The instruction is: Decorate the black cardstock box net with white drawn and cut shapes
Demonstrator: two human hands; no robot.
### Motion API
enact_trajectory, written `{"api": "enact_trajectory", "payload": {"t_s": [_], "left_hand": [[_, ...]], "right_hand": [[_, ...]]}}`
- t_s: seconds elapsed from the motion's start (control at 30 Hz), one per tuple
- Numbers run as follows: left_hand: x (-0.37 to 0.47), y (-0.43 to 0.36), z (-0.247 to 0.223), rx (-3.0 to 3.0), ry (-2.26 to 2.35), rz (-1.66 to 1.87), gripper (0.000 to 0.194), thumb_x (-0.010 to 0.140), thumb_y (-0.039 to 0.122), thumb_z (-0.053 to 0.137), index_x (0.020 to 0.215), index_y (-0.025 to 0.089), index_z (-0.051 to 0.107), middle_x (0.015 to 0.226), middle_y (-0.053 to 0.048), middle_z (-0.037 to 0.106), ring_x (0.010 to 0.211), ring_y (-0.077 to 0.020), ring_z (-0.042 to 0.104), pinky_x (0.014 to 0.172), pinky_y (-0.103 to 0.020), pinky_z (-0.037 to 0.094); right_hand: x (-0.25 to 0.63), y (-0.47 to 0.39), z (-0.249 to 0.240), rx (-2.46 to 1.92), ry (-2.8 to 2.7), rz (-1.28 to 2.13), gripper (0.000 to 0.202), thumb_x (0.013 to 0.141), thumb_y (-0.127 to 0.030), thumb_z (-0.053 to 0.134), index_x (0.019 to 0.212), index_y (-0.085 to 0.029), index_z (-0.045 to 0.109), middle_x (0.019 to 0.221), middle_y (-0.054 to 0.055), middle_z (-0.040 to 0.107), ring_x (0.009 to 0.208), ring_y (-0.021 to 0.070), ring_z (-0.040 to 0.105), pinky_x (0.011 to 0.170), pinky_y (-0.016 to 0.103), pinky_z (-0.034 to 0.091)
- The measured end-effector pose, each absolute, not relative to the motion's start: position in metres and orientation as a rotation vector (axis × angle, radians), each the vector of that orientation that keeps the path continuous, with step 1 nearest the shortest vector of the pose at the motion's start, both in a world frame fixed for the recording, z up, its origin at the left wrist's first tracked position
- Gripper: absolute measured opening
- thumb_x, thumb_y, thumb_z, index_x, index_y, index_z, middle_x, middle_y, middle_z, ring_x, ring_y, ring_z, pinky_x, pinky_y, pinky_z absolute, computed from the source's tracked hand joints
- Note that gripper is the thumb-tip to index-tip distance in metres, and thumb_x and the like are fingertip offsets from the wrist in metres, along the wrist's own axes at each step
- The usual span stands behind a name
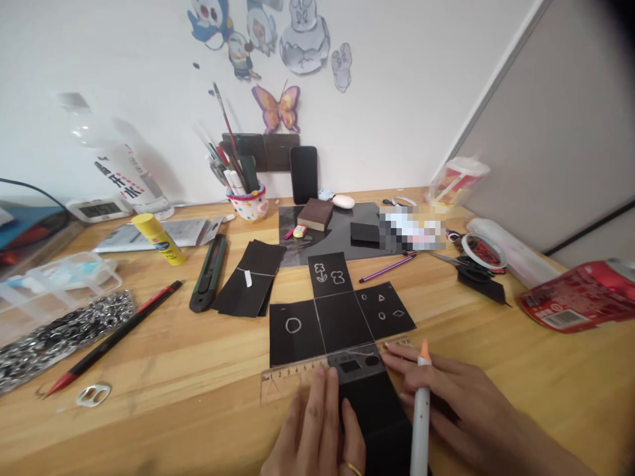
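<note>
A cross-shaped piece of black card (342, 320) lies on the desk, with white shapes drawn on its flaps. A clear ruler (292, 375) lies across its lower part. My left hand (315, 430) presses on the ruler with fingers stretched out, a yellow ring on one finger. At the ruler's right end, the fingertips of my right hand (459, 403) touch it. A white pen (421, 423) with an orange end pointing up is held between the fingers of that hand. The card's lowest flap is partly hidden by my hands.
Left are black card strips (251, 281), a utility knife (208, 274), a glue stick (159, 239), a black-red pencil (116, 337) and a pull tab (93, 395). Right are a purple pen (387, 268), scissors (479, 281) and a red can (578, 297). A pen cup (249, 203) and phone (303, 175) stand behind.
</note>
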State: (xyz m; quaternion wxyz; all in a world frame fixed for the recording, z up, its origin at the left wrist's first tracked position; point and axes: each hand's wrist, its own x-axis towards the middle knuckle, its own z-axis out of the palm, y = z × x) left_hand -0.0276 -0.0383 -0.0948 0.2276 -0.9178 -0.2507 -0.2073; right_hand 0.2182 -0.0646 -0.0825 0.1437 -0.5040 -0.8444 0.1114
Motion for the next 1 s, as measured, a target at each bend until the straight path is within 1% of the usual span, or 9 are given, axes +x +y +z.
{"api": "enact_trajectory", "payload": {"t_s": [0.13,0.37,0.5,0.57,0.7,0.8,0.87,0.9,1.0], "left_hand": [[-0.029,-0.037,-0.094,-2.547,-0.659,-0.553,0.025,0.085,0.019,0.038,0.101,0.013,0.055,0.106,-0.011,0.065,0.099,-0.0227,0.061,0.078,-0.032,0.045],[-0.027,-0.038,-0.098,-2.572,-0.666,-0.522,0.025,0.082,0.026,0.048,0.104,0.016,0.056,0.117,-0.010,0.058,0.106,-0.0226,0.055,0.086,-0.034,0.040],[-0.027,-0.037,-0.093,-2.536,-0.665,-0.511,0.021,0.082,0.024,0.048,0.100,0.017,0.056,0.110,-0.010,0.063,0.103,-0.0238,0.057,0.078,-0.033,0.044],[-0.029,-0.039,-0.092,-2.528,-0.702,-0.494,0.023,0.083,0.023,0.046,0.103,0.018,0.055,0.108,-0.010,0.064,0.102,-0.0246,0.058,0.073,-0.032,0.046],[-0.029,-0.045,-0.100,-2.503,-0.837,-0.482,0.030,0.087,0.026,0.040,0.113,0.017,0.051,0.113,-0.015,0.061,0.105,-0.0253,0.057,0.069,-0.030,0.048],[-0.022,-0.049,-0.110,-2.374,-0.950,-0.633,0.034,0.087,0.028,0.043,0.119,0.017,0.048,0.103,-0.014,0.066,0.098,-0.0257,0.061,0.067,-0.032,0.048],[-0.020,-0.049,-0.113,-2.235,-1.042,-0.780,0.039,0.085,0.027,0.047,0.122,0.015,0.046,0.096,-0.013,0.068,0.091,-0.0259,0.063,0.065,-0.033,0.048],[-0.020,-0.048,-0.112,-2.254,-1.039,-0.771,0.040,0.085,0.027,0.048,0.123,0.014,0.045,0.097,-0.014,0.068,0.090,-0.0256,0.064,0.064,-0.032,0.049],[-0.028,-0.045,-0.103,-2.477,-0.833,-0.474,0.041,0.085,0.026,0.046,0.124,0.014,0.045,0.105,-0.014,0.065,0.095,-0.0237,0.063,0.065,-0.028,0.051]], "right_hand": [[0.213,-0.063,-0.080,-1.417,-2.495,0.271,0.044,0.083,-0.011,0.048,0.126,-0.019,0.044,0.127,0.008,0.056,0.119,0.0185,0.048,0.093,0.033,0.048],[0.194,-0.052,-0.064,-1.267,-2.556,0.145,0.036,0.080,-0.008,0.048,0.115,-0.014,0.053,0.115,0.011,0.064,0.112,0.0206,0.055,0.089,0.032,0.051],[0.187,-0.049,-0.065,-1.169,-2.596,0.163,0.028,0.079,-0.007,0.049,0.104,-0.016,0.057,0.117,0.008,0.063,0.117,0.0208,0.050,0.093,0.032,0.048],[0.185,-0.048,-0.066,-1.168,-2.606,0.196,0.025,0.079,-0.007,0.049,0.101,-0.016,0.058,0.119,0.008,0.062,0.118,0.0207,0.049,0.095,0.032,0.047],[0.183,-0.047,-0.066,-1.192,-2.617,0.234,0.026,0.079,-0.007,0.049,0.102,-0.016,0.058,0.121,0.008,0.061,0.120,0.0215,0.046,0.096,0.033,0.045],[0.183,-0.048,-0.066,-1.170,-2.594,0.244,0.028,0.079,-0.006,0.050,0.105,-0.017,0.057,0.121,0.008,0.061,0.120,0.0210,0.047,0.096,0.034,0.045],[0.185,-0.049,-0.066,-1.215,-2.516,0.315,0.032,0.080,-0.007,0.050,0.108,-0.020,0.055,0.122,0.007,0.060,0.118,0.0207,0.049,0.094,0.034,0.047],[0.186,-0.050,-0.065,-1.272,-2.446,0.383,0.032,0.080,-0.009,0.051,0.108,-0.023,0.054,0.122,0.006,0.060,0.116,0.0209,0.051,0.093,0.036,0.047],[0.188,-0.047,-0.059,-1.421,-2.090,0.637,0.018,0.083,-0.019,0.054,0.098,-0.027,0.052,0.117,0.004,0.063,0.109,0.0217,0.058,0.091,0.038,0.048]]}}
